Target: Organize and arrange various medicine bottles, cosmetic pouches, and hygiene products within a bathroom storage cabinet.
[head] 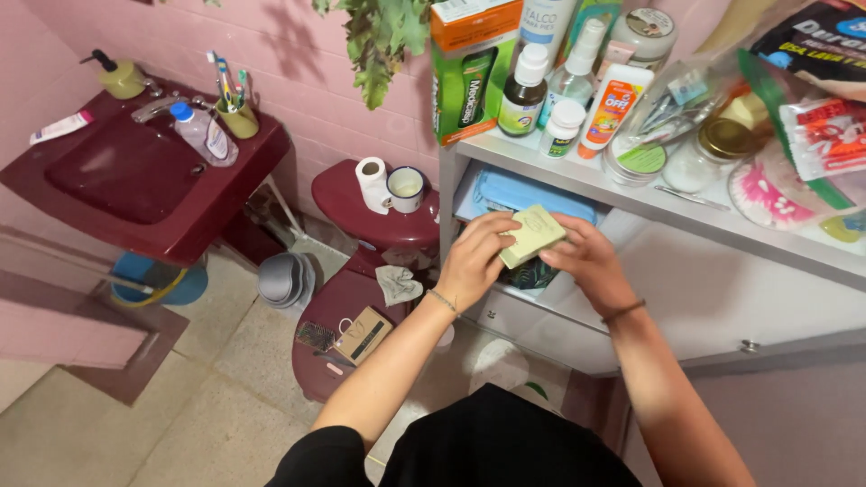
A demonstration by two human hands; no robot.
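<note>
Head view: both hands meet near the picture's centre, in front of a white shelf unit (pixel 631 194). The left hand (pixel 474 261) and the right hand (pixel 586 261) together hold a small pale green box (pixel 532 236), tilted, with one corner pointing to 1 o'clock. The left hand's fingers curl over the box's 9 o'clock edge; the right hand's fingers pinch its 3 o'clock side (each wrist wears a thin band).

At 12 o'clock from the box, on the top shelf, stand a dark bottle (pixel 523 95), a clear spray bottle (pixel 575 72), a small white jar (pixel 565 126) and an orange tube (pixel 612 108). An orange and green carton (pixel 471 68) stands at 11 o'clock. At 2 o'clock lie a gold-lidded jar (pixel 726 140) and clear bags (pixel 695 99) of small tools. Just behind the box, on the lower shelf, lies a blue folded cloth (pixel 532 194).

At 9 o'clock a dark red toilet (pixel 361 203) carries a paper roll (pixel 372 180) and a cup (pixel 406 188) on its tank. Farther at 10 o'clock, a dark red sink (pixel 135 180) bears a water bottle (pixel 203 133), a toothbrush cup (pixel 239 117) and a soap dispenser (pixel 122 77). A green plant (pixel 383 41) hangs at 11 o'clock.
</note>
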